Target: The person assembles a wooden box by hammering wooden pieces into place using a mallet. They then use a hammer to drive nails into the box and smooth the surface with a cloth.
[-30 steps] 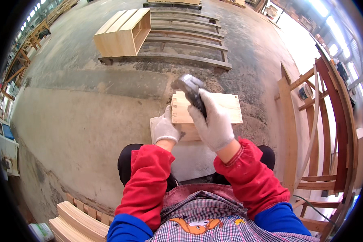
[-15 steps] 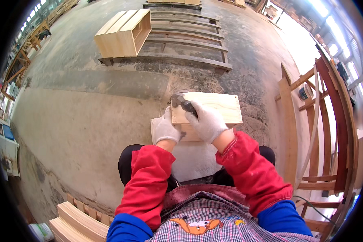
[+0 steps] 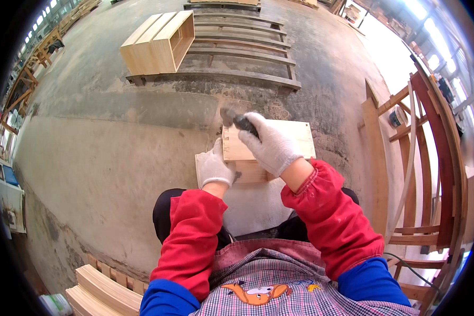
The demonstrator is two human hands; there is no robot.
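A pale wooden box [image 3: 289, 138] with jointed corners is in front of my knees, its long top face turned up. My left hand [image 3: 216, 167], in a white glove, grips the box's left end, fingers up against the corner. In my gloved right hand [image 3: 273, 143] is a dark-handled tool with a grey rounded head [image 3: 228, 116]; its exact kind is unclear. The fingers are closed round its handle. The head is blurred and looks lifted just above the box's far left corner. Beneath the box, a light-coloured support [image 3: 253, 210] shows between my knees.
Beyond the box lies a slatted pallet [image 3: 242, 55] carrying another wooden box [image 3: 152, 50] on its left. A wooden rack [image 3: 442, 158] stands at the right. Stacked wooden boards [image 3: 108, 289] lie at the lower left, beside a white bucket [image 3: 55, 304].
My right hand has raised the tool up and away from the box's top left end, uncovering the jointed corner. The left hand stays on the box.
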